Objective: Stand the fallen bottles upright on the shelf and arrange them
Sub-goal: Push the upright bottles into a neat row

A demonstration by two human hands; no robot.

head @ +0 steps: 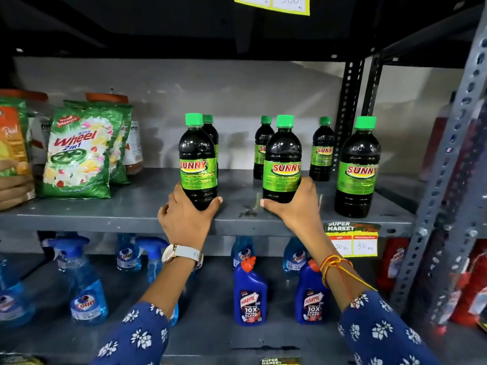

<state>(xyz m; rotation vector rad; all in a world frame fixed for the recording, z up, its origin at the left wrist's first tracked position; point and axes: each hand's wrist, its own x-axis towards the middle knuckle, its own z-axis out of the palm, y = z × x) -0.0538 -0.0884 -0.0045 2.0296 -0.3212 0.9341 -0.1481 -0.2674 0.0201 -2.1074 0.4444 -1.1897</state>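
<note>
Several dark Sunny bottles with green caps stand upright on the grey shelf (137,206). My left hand (181,217) grips the base of the front left bottle (197,159). My right hand (297,204) holds the base of the front middle bottle (282,159). A third front bottle (357,167) stands free at the right. Behind them stand three more: one (210,130) just behind the left bottle, one (262,143) behind the middle bottle and one (322,151) further right. No bottle lies on its side.
Green Wheel detergent bags (79,151) stand at the shelf's left, where another person's fingers (13,185) hold a packet. A perforated steel upright (445,180) borders the right. Blue Colin sprays (84,285) and Harpic bottles (250,293) fill the lower shelf. A price tag (353,241) hangs on the shelf edge.
</note>
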